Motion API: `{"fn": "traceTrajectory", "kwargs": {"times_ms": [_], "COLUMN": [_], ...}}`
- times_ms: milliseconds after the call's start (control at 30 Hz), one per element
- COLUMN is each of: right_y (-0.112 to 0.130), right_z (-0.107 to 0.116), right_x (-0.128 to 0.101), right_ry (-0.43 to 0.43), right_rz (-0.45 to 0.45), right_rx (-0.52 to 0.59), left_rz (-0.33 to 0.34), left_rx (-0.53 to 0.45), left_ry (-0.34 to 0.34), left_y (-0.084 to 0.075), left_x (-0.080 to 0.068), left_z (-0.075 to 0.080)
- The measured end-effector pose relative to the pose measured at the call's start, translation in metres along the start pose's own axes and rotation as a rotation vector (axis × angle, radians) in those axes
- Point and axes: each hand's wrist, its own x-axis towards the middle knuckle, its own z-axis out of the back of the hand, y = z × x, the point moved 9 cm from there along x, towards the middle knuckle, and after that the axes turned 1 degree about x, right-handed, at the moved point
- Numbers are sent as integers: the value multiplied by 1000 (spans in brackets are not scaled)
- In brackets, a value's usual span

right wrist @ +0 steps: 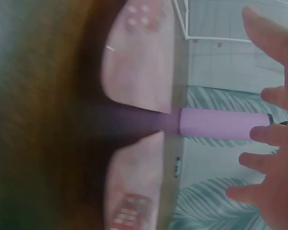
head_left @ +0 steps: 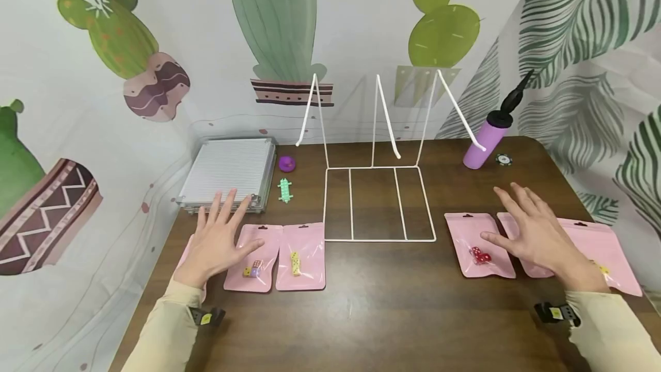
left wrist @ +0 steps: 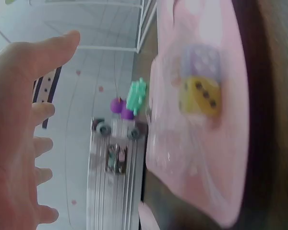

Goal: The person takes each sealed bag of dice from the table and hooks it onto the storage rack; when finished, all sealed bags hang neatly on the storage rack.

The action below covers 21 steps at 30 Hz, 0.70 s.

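- Pouches (head_left: 304, 248) — pink, with dice (head_left: 295, 264) — on a brown bench (head_left: 361, 326)
- Hands (head_left: 216, 240) (head_left: 537, 237) spread above them
- Yellow wrist labels (head_left: 556, 313) — too small to read
- Cactus-print backdrop (head_left: 361, 16) behind

A person (head_left: 213, 245) in long, pale cream sleeves (head_left: 165, 332) wears a black band (head_left: 218, 318) at each wrist, each bearing a small yellow patch (head_left: 206, 319).

Indoor rm w/ cactus-print wall (head_left: 361, 33)
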Motion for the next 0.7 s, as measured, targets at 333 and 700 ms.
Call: {"fn": "traceTrajectory", "kwargs": {"times_ms": [333, 700], "right_y": [6, 14], "right_z": [-16, -23], "right_x": [-7, -7], "right_ry": [23, 32], "right_rz": [-22, -21], "right_rx": [94, 81], "left_rz": [-158, -228], "left_rx": [-80, -69], "left_ry": [-65, 5], "left_y": [-39, -70], "left_x": [21, 41], "left_z": [4, -11]}}
